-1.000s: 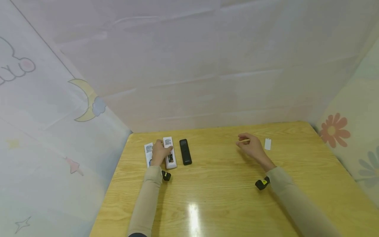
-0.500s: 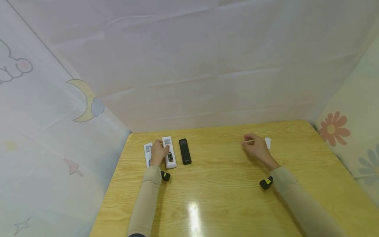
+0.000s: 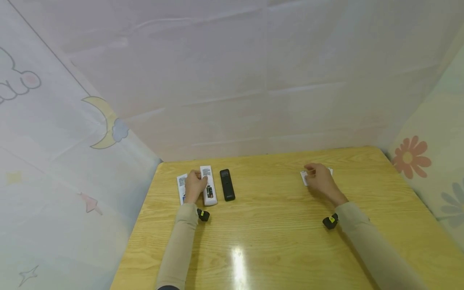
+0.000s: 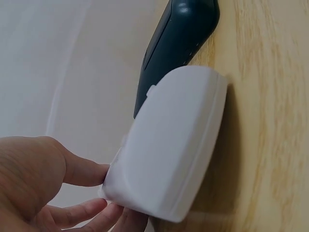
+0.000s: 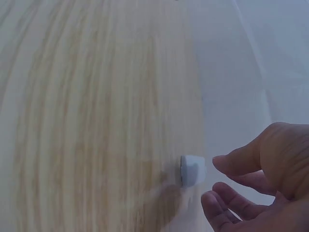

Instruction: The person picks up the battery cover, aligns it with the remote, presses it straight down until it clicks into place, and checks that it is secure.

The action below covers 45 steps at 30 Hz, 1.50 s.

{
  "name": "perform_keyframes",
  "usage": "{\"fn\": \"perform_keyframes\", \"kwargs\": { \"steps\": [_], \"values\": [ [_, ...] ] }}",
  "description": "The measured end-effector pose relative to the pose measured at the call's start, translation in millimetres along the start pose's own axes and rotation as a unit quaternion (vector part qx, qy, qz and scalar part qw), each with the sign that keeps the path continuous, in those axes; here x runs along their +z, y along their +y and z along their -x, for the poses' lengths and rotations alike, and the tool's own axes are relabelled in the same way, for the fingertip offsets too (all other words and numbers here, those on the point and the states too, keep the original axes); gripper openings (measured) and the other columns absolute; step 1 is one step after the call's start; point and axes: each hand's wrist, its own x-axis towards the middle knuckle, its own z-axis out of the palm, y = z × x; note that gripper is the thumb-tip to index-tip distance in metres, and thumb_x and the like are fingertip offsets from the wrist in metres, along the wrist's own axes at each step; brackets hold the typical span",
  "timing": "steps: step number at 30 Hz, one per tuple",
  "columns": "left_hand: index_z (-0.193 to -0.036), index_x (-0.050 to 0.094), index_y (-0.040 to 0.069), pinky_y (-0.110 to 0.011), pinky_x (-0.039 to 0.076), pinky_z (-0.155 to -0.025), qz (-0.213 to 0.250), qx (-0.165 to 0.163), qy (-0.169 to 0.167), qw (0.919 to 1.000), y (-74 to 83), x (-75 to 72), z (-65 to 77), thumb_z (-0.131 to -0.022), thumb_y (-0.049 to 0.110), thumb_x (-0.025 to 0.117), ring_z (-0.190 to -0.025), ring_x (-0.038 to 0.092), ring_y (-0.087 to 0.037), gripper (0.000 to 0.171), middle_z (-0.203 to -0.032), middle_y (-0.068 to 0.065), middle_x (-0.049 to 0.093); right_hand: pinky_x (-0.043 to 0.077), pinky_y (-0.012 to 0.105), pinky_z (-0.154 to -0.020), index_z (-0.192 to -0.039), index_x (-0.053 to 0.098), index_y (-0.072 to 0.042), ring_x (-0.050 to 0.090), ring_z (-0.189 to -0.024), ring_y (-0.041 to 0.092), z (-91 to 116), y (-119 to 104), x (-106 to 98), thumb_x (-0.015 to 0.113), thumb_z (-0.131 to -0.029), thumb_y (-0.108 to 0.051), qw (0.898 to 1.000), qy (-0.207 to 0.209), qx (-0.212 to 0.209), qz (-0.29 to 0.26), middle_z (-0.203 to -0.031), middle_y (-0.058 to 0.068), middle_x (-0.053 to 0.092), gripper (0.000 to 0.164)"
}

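My left hand grips a white remote control that lies back up, its battery compartment uncovered with batteries showing. In the left wrist view, thumb and fingers pinch the remote's side. A second white remote control lies to the left, partly hidden by that hand. To the right is a black remote control. My right hand hovers low over the table, fingers loosely bent with a gap between thumb and fingertips. One white battery cover lies left of it; another cover is mostly hidden behind it.
The wooden table ends at a patterned backdrop along its far side and at the left. In the right wrist view, a small white piece lies near the table's edge, just beyond the fingertips.
My right hand has shifted to the right, so a white battery cover now shows on its left and the other cover is largely blocked. My left hand stays on the white remote control.
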Motion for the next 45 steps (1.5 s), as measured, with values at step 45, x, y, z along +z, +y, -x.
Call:
{"fn": "perform_keyframes", "kwargs": {
  "steps": [45],
  "values": [
    [-0.154,0.047,-0.008,-0.05,0.054,-0.112,0.127,-0.065,-0.066,0.9875,-3.7,-1.5,-6.8,-0.107,0.017,0.059,-0.133,0.062,-0.04,0.054,-0.146,-0.028,0.059,0.059,0.058,-0.09,-0.13,0.062,0.018,0.067,-0.106,0.047,-12,10,0,0.072,-0.096,-0.005,0.997,-0.016,-0.019,0.069,-0.116,0.035,0.067,0.042]
  ]
}}
